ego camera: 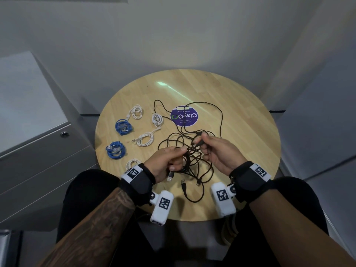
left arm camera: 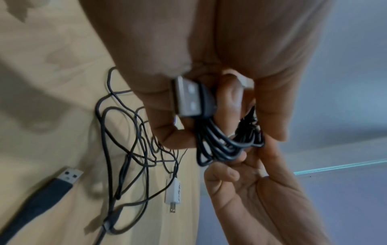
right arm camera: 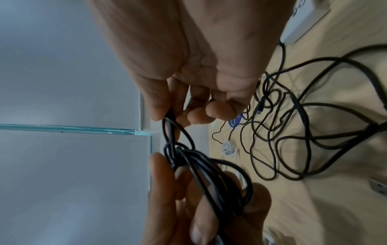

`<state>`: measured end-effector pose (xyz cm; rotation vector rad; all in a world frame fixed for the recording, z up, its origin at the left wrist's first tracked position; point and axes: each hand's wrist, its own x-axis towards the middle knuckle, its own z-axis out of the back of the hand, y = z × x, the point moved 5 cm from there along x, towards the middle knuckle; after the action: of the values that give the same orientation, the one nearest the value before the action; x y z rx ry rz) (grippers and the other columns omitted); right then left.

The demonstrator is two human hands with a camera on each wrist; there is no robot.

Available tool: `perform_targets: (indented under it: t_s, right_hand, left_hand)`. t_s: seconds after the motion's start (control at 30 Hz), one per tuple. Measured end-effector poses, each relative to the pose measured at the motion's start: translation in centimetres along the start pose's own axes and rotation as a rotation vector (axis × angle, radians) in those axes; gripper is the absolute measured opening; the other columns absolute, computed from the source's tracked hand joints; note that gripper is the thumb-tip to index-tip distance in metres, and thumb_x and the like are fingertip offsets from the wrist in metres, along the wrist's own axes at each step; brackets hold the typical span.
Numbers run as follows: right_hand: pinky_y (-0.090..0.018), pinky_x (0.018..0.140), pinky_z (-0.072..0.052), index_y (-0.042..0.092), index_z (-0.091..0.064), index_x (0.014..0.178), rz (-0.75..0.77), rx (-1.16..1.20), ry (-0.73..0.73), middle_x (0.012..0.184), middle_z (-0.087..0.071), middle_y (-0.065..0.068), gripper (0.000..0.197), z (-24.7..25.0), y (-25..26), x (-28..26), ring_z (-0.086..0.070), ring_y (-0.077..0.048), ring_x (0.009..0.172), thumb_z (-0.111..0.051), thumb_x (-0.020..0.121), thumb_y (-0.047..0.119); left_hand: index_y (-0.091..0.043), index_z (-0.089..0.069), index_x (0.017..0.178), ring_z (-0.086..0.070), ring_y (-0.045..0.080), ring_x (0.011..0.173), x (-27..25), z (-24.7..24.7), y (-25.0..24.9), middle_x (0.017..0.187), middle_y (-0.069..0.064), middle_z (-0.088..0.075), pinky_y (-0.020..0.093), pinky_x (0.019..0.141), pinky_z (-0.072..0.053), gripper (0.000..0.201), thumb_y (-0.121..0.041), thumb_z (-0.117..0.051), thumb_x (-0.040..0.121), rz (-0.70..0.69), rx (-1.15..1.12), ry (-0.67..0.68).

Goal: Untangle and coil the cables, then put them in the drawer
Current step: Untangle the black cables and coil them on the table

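A tangle of black cables (ego camera: 194,149) sprawls over the middle of the round wooden table (ego camera: 250,132). My left hand (ego camera: 169,158) grips a partly wound black coil (left arm camera: 222,145), whose USB plug (left arm camera: 188,97) sticks out under the palm. My right hand (ego camera: 212,151) pinches a black cable end (ego camera: 199,143) just above that coil, and the strand (right arm camera: 169,129) runs from its fingers down into the bundle. Two blue coils (ego camera: 123,127) (ego camera: 115,150) and several white coils (ego camera: 135,111) lie on the table's left side.
A grey drawer cabinet (ego camera: 38,143) with a lock stands left of the table, its drawers closed. A purple round sticker (ego camera: 184,116) marks the table's centre. Loose USB plugs (ego camera: 184,183) lie near the front edge. Grey walls close in behind and right.
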<state>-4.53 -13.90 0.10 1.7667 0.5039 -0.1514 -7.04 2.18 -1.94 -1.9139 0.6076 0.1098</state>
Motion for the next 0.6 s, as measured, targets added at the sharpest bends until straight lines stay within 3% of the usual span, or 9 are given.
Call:
perform_targets:
  t_s: [0.13, 0.3, 0.47, 0.6]
  right_hand:
    - [-0.023, 0.057, -0.035, 0.002, -0.074, 0.093, 0.192, -0.139, -0.240, 0.062, -0.045, 0.001, 0.032, 1.9, 2.0, -0.2, -0.039, -0.010, 0.057, -0.056, 0.101, 0.028]
    - [-0.022, 0.057, -0.038, 0.006, -0.076, 0.086, 0.286, -0.126, -0.370, 0.061, -0.047, 0.002, 0.030, 2.0, 1.9, -0.6, -0.040, -0.011, 0.058, -0.059, 0.100, 0.027]
    - [-0.028, 0.067, -0.048, 0.006, -0.075, 0.092, 0.259, -0.103, -0.319, 0.067, -0.052, 0.002, 0.026, 2.1, 1.8, 0.0, -0.048, -0.011, 0.064, -0.057, 0.101, 0.023]
    - [-0.031, 0.071, -0.051, 0.014, -0.073, 0.100, 0.195, -0.440, -0.213, 0.076, -0.062, 0.001, 0.019, 2.4, 0.7, 0.1, -0.057, -0.013, 0.072, -0.054, 0.102, 0.017]
  left_hand:
    - [-0.017, -0.034, 0.064, -0.020, 0.008, 0.044, 0.0, 0.0, 0.2, 0.050, -0.006, -0.025, 0.016, 0.040, -0.020, 0.041, -0.038, -0.056, 0.091, 0.103, -0.155, -0.047]
    - [-0.017, -0.035, 0.060, -0.021, 0.009, 0.043, 0.2, 0.3, 0.6, 0.050, -0.006, -0.022, 0.016, 0.040, -0.022, 0.043, -0.035, -0.049, 0.096, 0.140, -0.129, -0.070]
    - [-0.013, -0.039, 0.069, -0.024, 0.010, 0.047, 0.4, 0.8, 0.2, 0.051, -0.005, -0.029, 0.017, 0.042, -0.025, 0.032, -0.029, -0.045, 0.096, 0.094, -0.249, -0.073]
    - [-0.008, -0.048, 0.080, -0.027, 0.009, 0.049, 0.2, 1.4, -0.3, 0.055, -0.004, -0.031, 0.017, 0.045, -0.026, 0.021, -0.024, -0.044, 0.094, 0.061, -0.406, -0.062]
